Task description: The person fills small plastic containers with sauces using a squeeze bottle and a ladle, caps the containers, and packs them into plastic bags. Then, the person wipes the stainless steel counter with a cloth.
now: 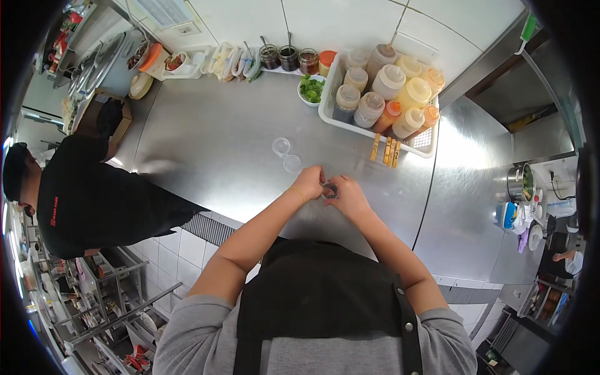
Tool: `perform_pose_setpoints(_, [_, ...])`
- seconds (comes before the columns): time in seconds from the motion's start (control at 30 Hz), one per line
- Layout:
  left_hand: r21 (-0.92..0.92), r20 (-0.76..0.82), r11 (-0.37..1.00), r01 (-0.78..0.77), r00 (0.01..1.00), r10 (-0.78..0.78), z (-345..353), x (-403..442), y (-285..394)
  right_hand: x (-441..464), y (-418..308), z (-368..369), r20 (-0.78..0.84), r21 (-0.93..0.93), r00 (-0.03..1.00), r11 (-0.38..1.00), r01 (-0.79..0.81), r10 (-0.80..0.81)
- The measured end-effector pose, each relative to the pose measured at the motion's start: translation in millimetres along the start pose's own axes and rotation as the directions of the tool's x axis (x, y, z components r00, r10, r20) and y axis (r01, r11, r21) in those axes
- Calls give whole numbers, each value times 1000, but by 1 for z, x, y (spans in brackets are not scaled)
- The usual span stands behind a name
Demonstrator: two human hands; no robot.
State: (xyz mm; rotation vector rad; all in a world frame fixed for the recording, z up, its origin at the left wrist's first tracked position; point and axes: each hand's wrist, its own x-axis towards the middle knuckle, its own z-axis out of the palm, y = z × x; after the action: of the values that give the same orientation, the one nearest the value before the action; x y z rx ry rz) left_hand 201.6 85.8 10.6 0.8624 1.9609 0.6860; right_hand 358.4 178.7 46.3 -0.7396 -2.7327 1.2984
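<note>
Close together over the steel counter [206, 125], my left hand [309, 182] and my right hand [347, 194] have their fingers closed around a small sauce cup [330, 190]. Something dark shows in the cup, but the fingers cover much of it. Just beyond my left hand lie two small clear plastic pieces, one round piece [281, 146] and another round piece [292, 164]; whether they are cups or lids I cannot tell.
A white basket [375, 132] of squeeze bottles stands at the back right, with wooden clothespins [392, 153] on its front rim. Beside it are a bowl of green leaves [311, 90] and several jars [289, 58]. A person in black [106, 194] works at the left.
</note>
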Motion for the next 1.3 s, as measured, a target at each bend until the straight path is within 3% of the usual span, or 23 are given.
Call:
perform_pose_setpoints(0.07, [-19,37,999,45,998,-45,2,6,1,4,8,10,-39,-93,997,994,66,-70])
perform_pose_setpoints(0.13, [182,-4,983,12,1000,-11,2,8,6,5,15,22,-53,-94,996,993,73,-78])
perform_pose_setpoints(0.2, [183,10,982,38,999,-40,-1,8,12,6,12,21,-82,-93,992,992,89,-96])
perform_pose_setpoints(0.27, [239,37,971,-5,999,-4,2,11,3,3,0,5,38,11,999,1000,8,-8])
perform_pose_setpoints(0.3, [249,27,968,-15,1000,8,7,10,-6,2,3,6,23,9,1000,1000,19,-19])
perform_pose_setpoints(0.37, [257,-176,915,-311,916,360,18,-1,-18,-4,12,13,-132,91,990,994,60,-48])
perform_pose_setpoints(0.47, [106,-343,922,-372,857,385,18,-36,-3,-17,27,6,-219,103,974,994,-37,59])
perform_pose_setpoints(0.53, [24,-327,976,-218,921,214,-12,-65,29,-35,44,-2,-300,113,948,990,-78,109])
perform_pose_setpoints(0.6, [318,-497,900,-299,756,427,-29,-52,0,-53,63,-15,-381,117,908,984,-136,171])
perform_pose_setpoints(0.67, [443,-475,859,-258,745,469,-58,-45,-6,-73,76,-30,-471,1,868,984,-176,156])
perform_pose_setpoints(0.73, [687,-396,700,-195,707,586,-76,-35,-14,-86,87,-48,-515,2,832,971,-237,204])
perform_pose_setpoints(0.87, [664,-261,688,-293,771,581,-86,-1,-53,-96,110,-75,-595,-42,762,936,-349,258])
perform_pose_setpoints(0.93, [499,-246,801,-330,833,496,-87,-7,-45,-101,115,-74,-586,-31,757,926,-376,287])
perform_pose_setpoints(1.13, [403,-36,780,-478,844,536,-34,-52,10,-126,48,-37,-835,46,534,983,-176,135])
perform_pose_setpoints(1.17, [360,9,778,-515,835,549,-24,-57,15,-127,32,-24,-838,53,528,983,-177,140])
perform_pose_setpoints(1.23, [190,200,769,-610,791,578,-10,-62,19,-124,-2,5,-758,192,621,978,-81,200])
perform_pose_setpoints(1.3, [49,290,705,-708,686,668,-3,-60,16,-116,-30,40,-751,123,650,992,-32,114])
